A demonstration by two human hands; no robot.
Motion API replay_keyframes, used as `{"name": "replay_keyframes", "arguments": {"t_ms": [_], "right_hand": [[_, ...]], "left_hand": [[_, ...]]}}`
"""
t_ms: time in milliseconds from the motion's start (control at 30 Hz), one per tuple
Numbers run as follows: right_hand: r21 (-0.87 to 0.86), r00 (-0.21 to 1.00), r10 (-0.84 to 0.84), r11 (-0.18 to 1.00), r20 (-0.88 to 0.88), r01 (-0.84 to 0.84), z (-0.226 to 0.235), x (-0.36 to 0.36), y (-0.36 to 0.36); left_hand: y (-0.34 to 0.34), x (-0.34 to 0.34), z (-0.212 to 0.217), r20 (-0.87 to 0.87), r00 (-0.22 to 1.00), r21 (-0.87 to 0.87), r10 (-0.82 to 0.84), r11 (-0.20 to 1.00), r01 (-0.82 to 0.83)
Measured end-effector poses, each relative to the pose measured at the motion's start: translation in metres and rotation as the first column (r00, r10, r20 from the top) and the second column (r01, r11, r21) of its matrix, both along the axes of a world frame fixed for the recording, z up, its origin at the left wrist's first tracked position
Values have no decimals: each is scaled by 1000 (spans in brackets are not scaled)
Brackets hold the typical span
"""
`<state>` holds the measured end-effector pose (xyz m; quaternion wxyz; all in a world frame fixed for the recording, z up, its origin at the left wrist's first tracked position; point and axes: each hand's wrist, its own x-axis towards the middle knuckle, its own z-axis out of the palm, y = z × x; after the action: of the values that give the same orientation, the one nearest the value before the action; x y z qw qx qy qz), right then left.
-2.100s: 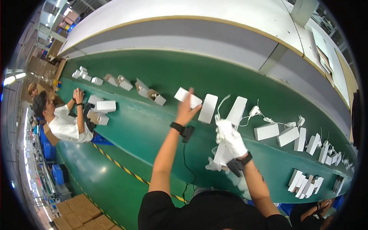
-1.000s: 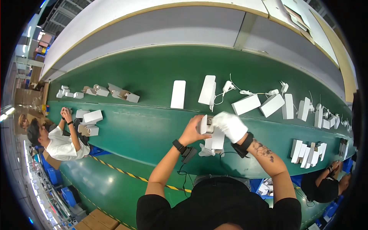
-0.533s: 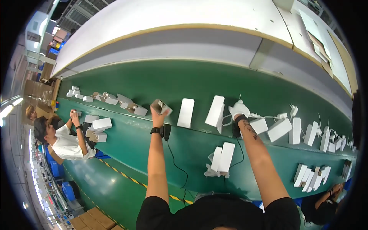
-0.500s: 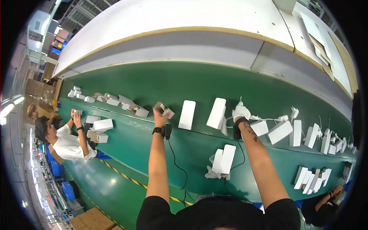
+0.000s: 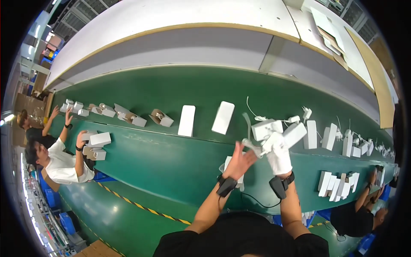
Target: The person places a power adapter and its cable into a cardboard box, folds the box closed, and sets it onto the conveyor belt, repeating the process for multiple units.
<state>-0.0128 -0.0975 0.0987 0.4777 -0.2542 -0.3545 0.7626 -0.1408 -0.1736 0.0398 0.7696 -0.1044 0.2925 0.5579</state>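
My right hand [image 5: 278, 154], in a white glove, is raised over the near green belt [image 5: 162, 158] and grips a white charger-like piece [image 5: 266, 128] with a trailing white cord. Beside it my left hand [image 5: 240, 159] is bare, fingers spread, touching the end of the same white cord [image 5: 250, 145]. Under my left wrist lie flat white boxes [image 5: 227, 163]. Another white box [image 5: 294, 133] sits just right of my gloved hand.
Two closed white boxes [image 5: 187, 121] [image 5: 223, 117] lie on the far belt, with open boxes [image 5: 160, 118] further left and chargers [image 5: 334, 136] to the right. Workers [image 5: 60, 165] sit at left with stacked boxes [image 5: 99, 139]; another person [image 5: 355, 218] is at lower right beside upright boxes [image 5: 338, 185].
Both arms have drawn back from the far belt toward me. My right hand now holds a white piece with its cord, and my left hand has come across to meet it.
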Motion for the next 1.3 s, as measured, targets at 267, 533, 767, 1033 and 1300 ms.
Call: {"name": "replay_keyframes", "arguments": {"t_ms": [267,533,767,1033,1300], "right_hand": [[-275,978,207,940,-15,-203,-16,17,-55],[287,730,-19,926,683,-244,-48,-31,-28],[-324,940,312,883,-137,-340,0,-16,-35],[-299,580,413,568,-702,-767,73,-17,-56],[-463,759,553,604,-343,-649,50,-48,-43]], "left_hand": [[28,-14,-1,-108,986,317,127,944,-87],[33,-45,6,-440,891,355,111,933,59],[28,-218,-79,-778,-614,15,-131,974,-227],[17,-203,-2,-923,373,268,96,857,441],[2,-162,73,-962,243,271,121,474,838]]}}
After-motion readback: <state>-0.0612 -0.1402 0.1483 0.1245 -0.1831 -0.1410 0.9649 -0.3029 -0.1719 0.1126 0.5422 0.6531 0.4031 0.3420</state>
